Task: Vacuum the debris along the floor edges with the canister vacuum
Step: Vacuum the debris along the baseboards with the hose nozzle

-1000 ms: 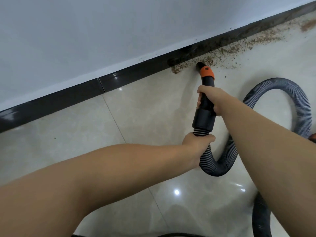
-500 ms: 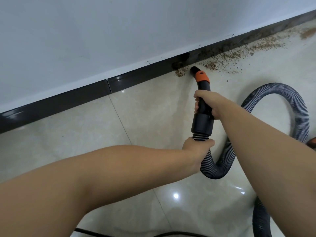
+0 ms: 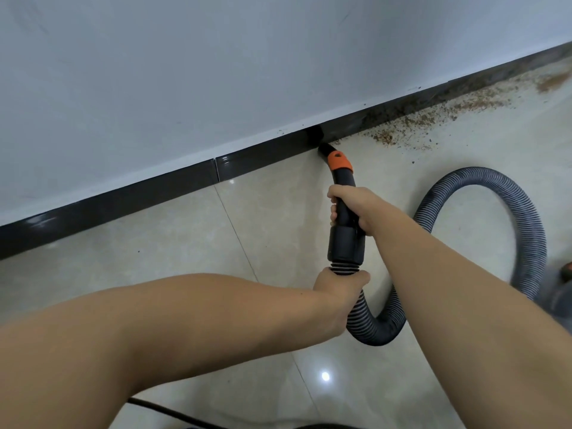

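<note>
Gripping the black nozzle (image 3: pixel 344 193), the right hand (image 3: pixel 349 209) presses its tip against the baseboard (image 3: pixel 154 193). The left hand (image 3: pixel 337 289) clasps the hose (image 3: pixel 464 193). Debris (image 3: pixel 433 119) lies to the right along the floor (image 3: pixel 154 252) edge.

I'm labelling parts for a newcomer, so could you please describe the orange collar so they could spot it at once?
Follow the dark baseboard to where the vacuum nozzle meets it. Just behind that tip sits the orange collar, above the right hand. It is the only bright orange band on the black wand.
</note>
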### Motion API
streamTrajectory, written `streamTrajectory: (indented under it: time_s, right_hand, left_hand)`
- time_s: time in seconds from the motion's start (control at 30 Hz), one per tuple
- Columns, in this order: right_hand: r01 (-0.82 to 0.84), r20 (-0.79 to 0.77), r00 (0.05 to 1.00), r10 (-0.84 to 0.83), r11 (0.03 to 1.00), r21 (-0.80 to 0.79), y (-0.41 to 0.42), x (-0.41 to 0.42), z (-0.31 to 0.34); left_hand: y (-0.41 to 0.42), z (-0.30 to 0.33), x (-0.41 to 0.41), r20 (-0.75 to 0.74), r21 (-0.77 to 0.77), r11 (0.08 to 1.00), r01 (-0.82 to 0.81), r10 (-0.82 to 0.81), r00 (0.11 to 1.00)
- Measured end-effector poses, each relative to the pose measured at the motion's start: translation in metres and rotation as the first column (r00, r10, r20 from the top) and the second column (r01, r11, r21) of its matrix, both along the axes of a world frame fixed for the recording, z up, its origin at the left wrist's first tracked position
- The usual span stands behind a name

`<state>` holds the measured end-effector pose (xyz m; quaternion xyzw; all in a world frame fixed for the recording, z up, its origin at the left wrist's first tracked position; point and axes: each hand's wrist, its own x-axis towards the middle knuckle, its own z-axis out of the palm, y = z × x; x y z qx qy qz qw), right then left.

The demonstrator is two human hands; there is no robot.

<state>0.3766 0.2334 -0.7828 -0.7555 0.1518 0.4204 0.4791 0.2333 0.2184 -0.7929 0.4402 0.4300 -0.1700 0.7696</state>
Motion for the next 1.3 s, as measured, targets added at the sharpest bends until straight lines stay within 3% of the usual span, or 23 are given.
streamTrajectory:
  time_s: [0.13, 0.67, 1.1, 1.3]
  right_hand:
    - [0.039, 0.043, 0.998, -0.038, 0.999, -0.011, 0.003, 0.013, -0.007]
    - [0.147, 0.061, 0.988, -0.144, 0.988, -0.045, -0.011, 0.072, -0.014]
    - [0.008, 0.000, 1.000, -0.008, 1.000, 0.014, 0.000, 0.004, -0.004]
    - [-0.127, -0.066, 0.989, 0.130, 0.991, 0.050, 0.006, -0.036, 0.005]
  left_hand:
    - [0.006, -0.008, 0.014, -0.063, 0.007, 1.000, -0.030, 0.030, 0.998]
    - [0.008, -0.015, 0.067, -0.026, -0.079, 0.997, 0.021, -0.023, 0.999]
    - [0.001, -0.005, 0.004, -0.097, -0.003, 1.000, -0.001, 0.001, 0.995]
    - [0.001, 0.004, -0.034, -0.032, 0.019, 0.999, 0.039, -0.038, 0.999]
